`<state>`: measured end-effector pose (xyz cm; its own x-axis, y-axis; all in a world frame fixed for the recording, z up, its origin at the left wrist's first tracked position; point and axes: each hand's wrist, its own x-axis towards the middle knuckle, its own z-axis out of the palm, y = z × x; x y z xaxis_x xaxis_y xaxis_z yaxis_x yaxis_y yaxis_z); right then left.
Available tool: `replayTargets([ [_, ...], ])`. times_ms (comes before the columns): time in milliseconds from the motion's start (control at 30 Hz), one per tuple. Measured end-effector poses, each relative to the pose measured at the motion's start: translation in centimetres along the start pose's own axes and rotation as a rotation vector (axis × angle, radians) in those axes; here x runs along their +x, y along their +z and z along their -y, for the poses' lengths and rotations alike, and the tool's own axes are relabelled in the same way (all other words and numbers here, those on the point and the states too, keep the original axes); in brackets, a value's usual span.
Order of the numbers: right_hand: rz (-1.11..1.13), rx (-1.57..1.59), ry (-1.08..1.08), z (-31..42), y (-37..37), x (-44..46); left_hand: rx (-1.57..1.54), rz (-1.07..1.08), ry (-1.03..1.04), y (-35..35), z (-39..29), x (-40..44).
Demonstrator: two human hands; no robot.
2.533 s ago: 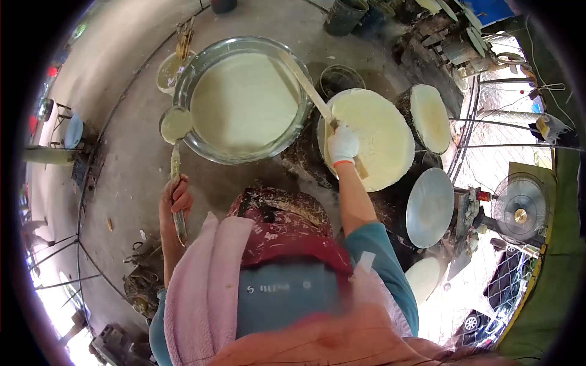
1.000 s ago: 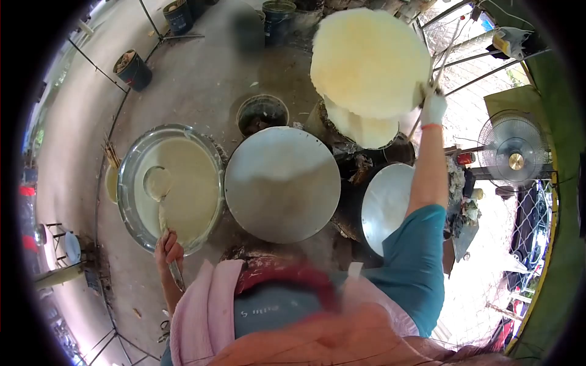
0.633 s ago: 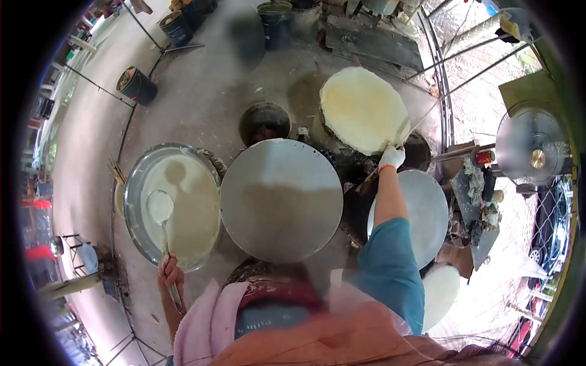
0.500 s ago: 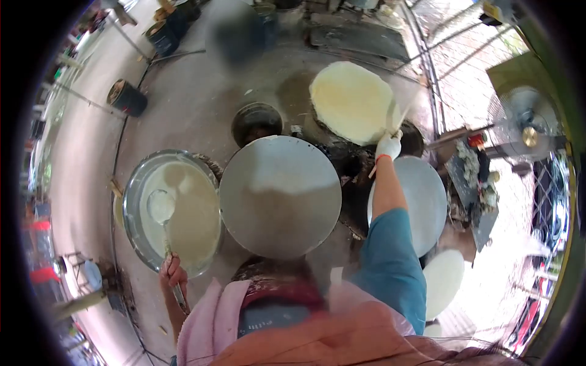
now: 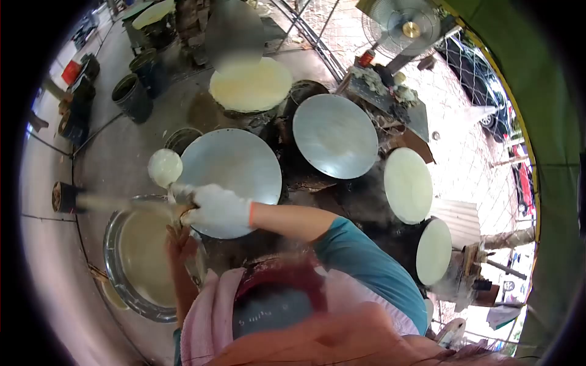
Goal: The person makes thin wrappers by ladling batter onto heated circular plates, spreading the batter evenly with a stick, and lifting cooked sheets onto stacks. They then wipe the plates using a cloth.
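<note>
A ladle (image 5: 165, 168), its bowl filled with pale batter, is raised above the rim between the basin and the nearest pan. My bare left hand (image 5: 179, 243) is closed round its handle, partly hidden. Right beside it is my gloved right hand (image 5: 218, 210), closed on a long thin stick (image 5: 131, 205) that points left and is smeared by motion. Whether the glove also touches the ladle handle, I cannot tell. Below lies the wide basin (image 5: 110, 244) of batter. Under the glove is a round metal pan (image 5: 235, 161), its surface bare grey.
A second bare pan (image 5: 336, 135) stands to the right, near pans covered with pale sheets (image 5: 409, 186) (image 5: 434, 251). A yellowish sheet (image 5: 250, 85) covers another pan behind. A fan (image 5: 403, 27) stands at the back right. Dark buckets (image 5: 132, 97) stand at the left.
The ladle has come up out of the basin with batter in it. My right hand has moved from the yellowish sheet across to my left hand. The view has turned right.
</note>
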<state>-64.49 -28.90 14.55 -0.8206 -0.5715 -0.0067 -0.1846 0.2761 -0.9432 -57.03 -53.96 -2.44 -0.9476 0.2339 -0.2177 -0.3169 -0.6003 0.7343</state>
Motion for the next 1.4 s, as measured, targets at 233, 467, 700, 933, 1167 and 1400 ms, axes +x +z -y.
replayTargets([
  [233, -0.115, -0.467, -0.239, -2.4, -8.7, -6.5, 0.119, -0.326, -0.113, -1.5, 6.3, 3.5],
  [467, -1.396, -0.431, 0.383, -34.2, -43.9, -22.6, -0.399, -0.169, 0.122, 16.4, 4.3, 3.5],
  [700, -1.337, 1.008, 0.498, -48.8, -63.0, -32.8, -0.642, -0.271, 0.37, 17.7, 4.4, -1.4],
  [933, -1.244, 0.039, 0.38, -50.2, -64.7, -32.8, -0.635, -0.448, 0.472, 24.6, 4.0, -3.0],
  [1167, -0.764, 1.138, -0.116, -31.3, -40.9, -24.0, -0.693, -0.393, 0.548, 20.1, 4.7, -8.1],
  [1400, -0.236, 0.657, 0.217, -19.8, -11.9, -8.4, -0.791, -0.577, 0.607, 12.6, 3.1, -17.6],
])
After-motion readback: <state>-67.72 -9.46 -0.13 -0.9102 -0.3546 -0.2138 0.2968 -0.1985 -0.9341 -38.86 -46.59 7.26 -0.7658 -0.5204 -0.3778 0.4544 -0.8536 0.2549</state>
